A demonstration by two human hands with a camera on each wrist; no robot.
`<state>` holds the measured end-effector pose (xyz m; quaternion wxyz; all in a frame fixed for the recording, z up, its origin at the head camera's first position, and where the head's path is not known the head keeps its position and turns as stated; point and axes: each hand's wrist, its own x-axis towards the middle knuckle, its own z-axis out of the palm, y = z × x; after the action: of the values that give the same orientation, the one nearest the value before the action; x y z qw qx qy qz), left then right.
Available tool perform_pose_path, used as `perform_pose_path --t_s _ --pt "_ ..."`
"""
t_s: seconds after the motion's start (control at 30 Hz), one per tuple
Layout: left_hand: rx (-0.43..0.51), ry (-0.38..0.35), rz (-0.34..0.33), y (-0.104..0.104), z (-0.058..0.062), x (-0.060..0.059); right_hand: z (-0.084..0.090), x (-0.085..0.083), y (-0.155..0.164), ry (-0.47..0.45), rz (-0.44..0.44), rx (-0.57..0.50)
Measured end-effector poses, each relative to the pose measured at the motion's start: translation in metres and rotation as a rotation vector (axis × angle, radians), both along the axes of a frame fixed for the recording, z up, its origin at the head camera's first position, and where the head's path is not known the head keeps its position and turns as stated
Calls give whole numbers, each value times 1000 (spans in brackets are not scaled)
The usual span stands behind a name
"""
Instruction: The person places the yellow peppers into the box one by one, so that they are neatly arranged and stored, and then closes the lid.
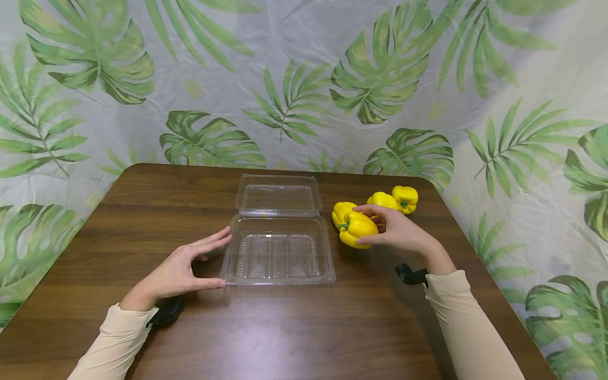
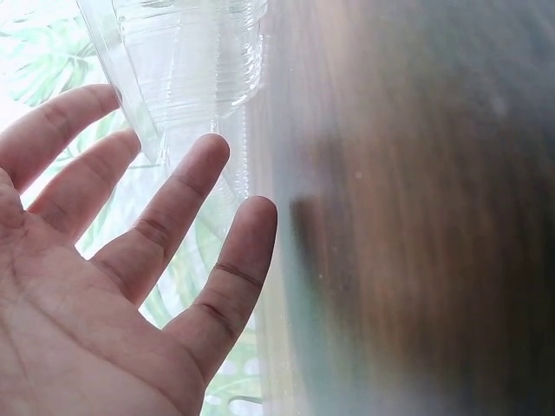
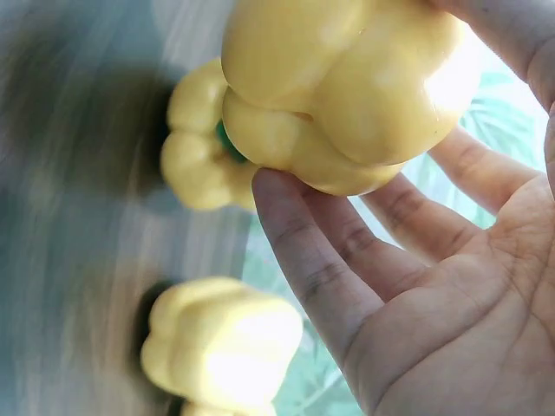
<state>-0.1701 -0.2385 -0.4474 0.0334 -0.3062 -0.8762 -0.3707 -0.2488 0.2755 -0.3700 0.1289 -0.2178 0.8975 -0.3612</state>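
A yellow bell pepper (image 1: pixel 358 230) with a green stem is gripped between the thumb and fingers of my right hand (image 1: pixel 404 229). In the right wrist view, the held pepper (image 3: pixel 347 87) appears raised off the table. Another yellow pepper (image 1: pixel 342 211) is just behind it. On the left, my left hand (image 1: pixel 173 272) has its fingers spread and straight at the side of a clear plastic clamshell container (image 1: pixel 328 253). The thumb is by its near left corner. The left wrist view shows the fingertips close to the container's wall (image 2: pixel 130 87); whether all touch is unclear.
The container's lid (image 1: pixel 277 182) lies folded back, away from me. Two more yellow peppers, a partly hidden one (image 1: pixel 382 199) and one at the far right (image 1: pixel 405 198), stand on the brown wooden table (image 1: pixel 285 338). A leaf-patterned cloth (image 1: pixel 294 63) hangs behind the table.
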Motion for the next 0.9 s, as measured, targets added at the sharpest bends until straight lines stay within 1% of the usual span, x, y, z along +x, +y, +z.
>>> perform_pose_path --t_s 0.27,0.47,0.63,0.9 --pt "-6 5 7 0 -1 0 8 -8 -25 -11 29 -42" --pt "-13 8 11 0 -1 0 14 -11 -45 14 27 -34" --pt "-15 13 13 0 -1 0 17 -15 -62 13 41 -53" --pt "-41 23 32 0 -1 1 16 -22 -88 62 101 -37"
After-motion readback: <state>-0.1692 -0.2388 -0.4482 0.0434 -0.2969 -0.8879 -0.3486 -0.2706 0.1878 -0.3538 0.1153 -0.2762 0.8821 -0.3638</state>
